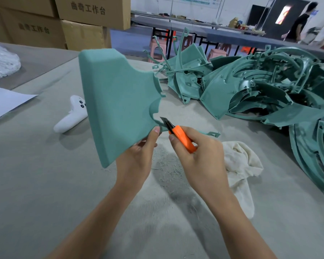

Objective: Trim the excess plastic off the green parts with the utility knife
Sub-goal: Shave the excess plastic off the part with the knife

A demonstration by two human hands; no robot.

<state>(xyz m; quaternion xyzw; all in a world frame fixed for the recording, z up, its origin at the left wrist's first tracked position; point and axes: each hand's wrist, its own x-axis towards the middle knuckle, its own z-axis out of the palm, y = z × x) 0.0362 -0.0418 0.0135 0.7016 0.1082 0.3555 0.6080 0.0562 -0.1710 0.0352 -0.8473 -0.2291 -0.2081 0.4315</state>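
Table [45, 184], grey felt-covered, is carrying everything listed here. Pile of green parts [269, 86] is lying heaped along the table's far right edge and corner, untrimmed as far as can be judged. Green part [118, 101], a broad textured panel, is being held up above the middle of the table; its long axis is running from its near lower corner up and away to its rounded top, and its notched, ragged edge is facing right. White cloth [239, 165] is lying crumpled toward the near right edge. White controller [73, 116] is resting left of centre, partly hidden behind the panel. Left hand [138, 157] is pinching the panel's lower right corner, thumb on the front face, fingers behind. Right hand [200, 152] is curling round the utility knife [181, 137], forefinger lying along its orange body. The knife's axis is slanting from lower right to upper left, its blade [164, 121] pointing at the curved lip of excess plastic on the panel's right edge, just beside it; contact cannot be told. The edge being trimmed is lying up and to the left of the right hand, the nearer of the two to it. The left thumb is sitting close below the blade, probably the chief hazard. Shavings [166, 165] are lying scattered beneath both hands.
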